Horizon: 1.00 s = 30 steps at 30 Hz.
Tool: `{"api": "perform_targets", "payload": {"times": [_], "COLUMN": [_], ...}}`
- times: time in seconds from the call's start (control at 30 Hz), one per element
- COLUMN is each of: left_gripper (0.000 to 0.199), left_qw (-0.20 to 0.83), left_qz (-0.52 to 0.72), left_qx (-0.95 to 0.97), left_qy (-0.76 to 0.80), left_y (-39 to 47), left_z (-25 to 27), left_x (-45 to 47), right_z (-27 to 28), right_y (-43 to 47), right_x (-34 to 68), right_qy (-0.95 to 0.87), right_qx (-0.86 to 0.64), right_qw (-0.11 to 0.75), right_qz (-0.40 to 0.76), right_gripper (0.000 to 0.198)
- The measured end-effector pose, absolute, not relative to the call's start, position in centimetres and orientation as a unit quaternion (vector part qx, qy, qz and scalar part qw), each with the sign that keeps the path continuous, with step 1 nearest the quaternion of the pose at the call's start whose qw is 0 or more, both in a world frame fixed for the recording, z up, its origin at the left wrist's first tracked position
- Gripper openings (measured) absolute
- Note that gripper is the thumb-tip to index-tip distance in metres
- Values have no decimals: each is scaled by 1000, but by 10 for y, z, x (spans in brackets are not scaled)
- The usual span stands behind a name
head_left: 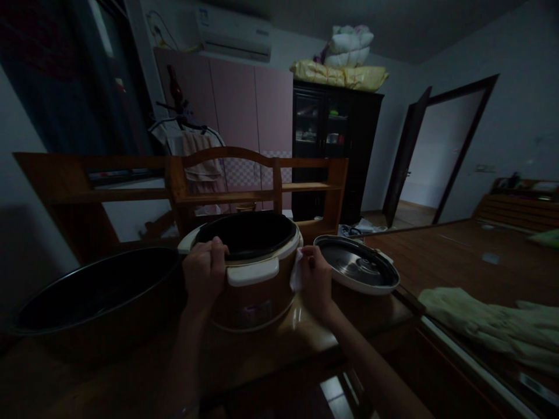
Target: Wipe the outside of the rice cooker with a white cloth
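Gripping the near rim of one rice cooker (253,273), the left hand (205,273) is curling its fingers over the cream edge, thumb side towards the front latch, closed firmly on it. One right hand (315,282) is pressing a single white cloth (297,273) against the cooker's right flank, fingers bunched around the cloth and shut on it. That cooker is standing open and upright at the middle of a wooden table (271,349), its dark inner bowl showing, with one brown body and one cream collar.

One lid (357,265) is lying just beside the cooker on the right, its metal underside facing up, not touching the right hand. One large dark basin (96,291) is sitting on the left, close to the left wrist. Behind the cooker one wooden shelf rack (262,180) is standing across the table's back. One pale green towel (489,326) is lying well apart on the right. Farther off, one dark cabinet (336,139) is carrying a pile of bedding, and one air conditioner (236,32) is hanging on the wall.
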State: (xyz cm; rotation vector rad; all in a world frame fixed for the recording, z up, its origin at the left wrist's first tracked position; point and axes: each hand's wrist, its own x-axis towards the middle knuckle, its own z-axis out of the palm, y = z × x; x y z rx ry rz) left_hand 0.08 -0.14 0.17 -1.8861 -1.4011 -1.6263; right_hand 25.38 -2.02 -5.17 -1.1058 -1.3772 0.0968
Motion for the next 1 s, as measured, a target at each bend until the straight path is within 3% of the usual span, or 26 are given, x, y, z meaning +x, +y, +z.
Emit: {"api": "perform_targets", "payload": {"times": [1.0], "left_gripper": [48], "left_qw": [144], "left_qz": [-570], "left_qx": [-654], "left_qy": [-476], "left_y": [-2], "left_z": [3], "left_x": [1], "right_z": [-55], "right_y": [-26], "right_x": [253], "right_qy": [-609], "right_qx": [-489], "right_qw": [624], "right_qz": [34], "right_gripper": [22]}}
